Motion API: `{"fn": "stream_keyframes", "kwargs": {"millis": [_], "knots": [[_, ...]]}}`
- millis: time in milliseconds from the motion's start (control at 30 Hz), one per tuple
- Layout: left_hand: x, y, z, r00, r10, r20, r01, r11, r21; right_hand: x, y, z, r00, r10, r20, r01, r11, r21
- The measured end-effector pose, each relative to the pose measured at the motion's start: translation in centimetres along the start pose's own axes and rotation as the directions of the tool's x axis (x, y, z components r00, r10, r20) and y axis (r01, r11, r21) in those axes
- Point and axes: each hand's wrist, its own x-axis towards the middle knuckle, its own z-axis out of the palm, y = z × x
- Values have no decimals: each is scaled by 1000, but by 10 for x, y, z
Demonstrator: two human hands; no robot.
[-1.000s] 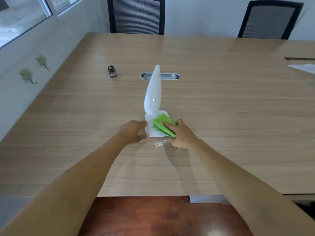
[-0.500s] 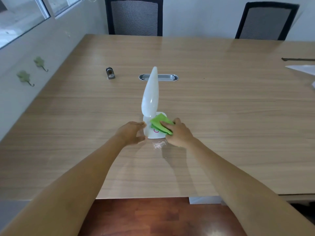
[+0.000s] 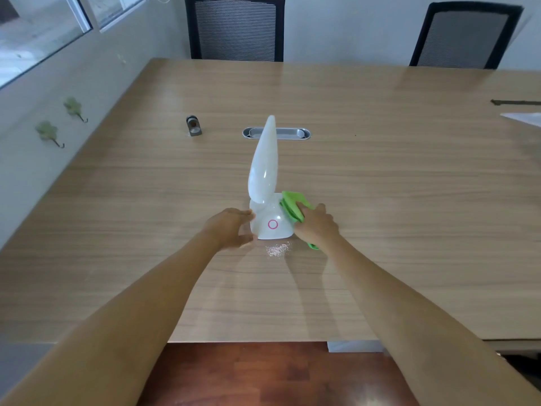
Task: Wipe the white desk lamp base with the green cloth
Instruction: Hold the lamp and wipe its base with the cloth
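A white desk lamp [image 3: 263, 168] stands upright on the wooden table [image 3: 380, 186], its tall pointed head rising from a rounded base [image 3: 270, 227] that carries a pink ring mark. My left hand [image 3: 229, 228] grips the base's left side with thumb and fingers. My right hand [image 3: 317, 227] holds a folded green cloth [image 3: 291, 205] and presses it against the base's right side. A tail of the cloth shows under my right wrist. Pale crumbs or dust [image 3: 276, 249] lie on the table just in front of the base.
A metal cable grommet [image 3: 276, 133] is set into the table behind the lamp, and a small grey object [image 3: 193, 128] stands to its left. Two black chairs [image 3: 237, 27] sit at the far edge. Paper [image 3: 524, 118] lies at the right edge. A wall with hooks runs along the left.
The green cloth and my right hand have slid from the front top of the base over to its right side, uncovering the pink ring. My left hand has stayed on the base.
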Motion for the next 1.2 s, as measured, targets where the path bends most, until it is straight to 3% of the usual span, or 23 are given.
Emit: {"fn": "stream_keyframes", "kwargs": {"millis": [100,233,400,500,600,733,800,900,1000,1100,1200], "knots": [[0,0,0,1000,-1,3,1,1000,2,-4,2,-3,992,65,-107,-62,997,38],[0,0,0,1000,8,1,-8,1000,11,-10,-4,7,995,-100,29,101,994,-32],[0,1,-1,1000,3,3,-3,1000,12,2,-7,-6,993,42,-107,-56,990,-130],[0,2,-2,1000,6,6,-6,1000,26,3,-20,-4,997,-33,-65,26,995,-95],[1,2,-2,1000,0,9,0,1000,20,8,-18,-1,999,-35,12,36,981,-189],[2,1,-2,1000,-3,8,3,1000,13,18,-12,-16,993,36,-112,-58,980,-192],[2,0,-1,1000,-1,1,1,1000,9,18,-20,-15,997,1,-76,-11,991,-136],[1,0,-1,1000,-5,6,5,1000,6,16,-26,-3,999,-36,18,39,974,-223],[1,1,-2,1000,-4,0,4,1000,3,22,-23,-9,995,-29,-94,-3,949,-317],[1,1,-1,1000,-4,1,4,1000,-2,21,-27,-12,988,-19,-153,-17,972,-233],[1,1,-2,1000,-4,2,4,1000,-2,15,-26,1,997,-64,-32,56,977,-207]]}}
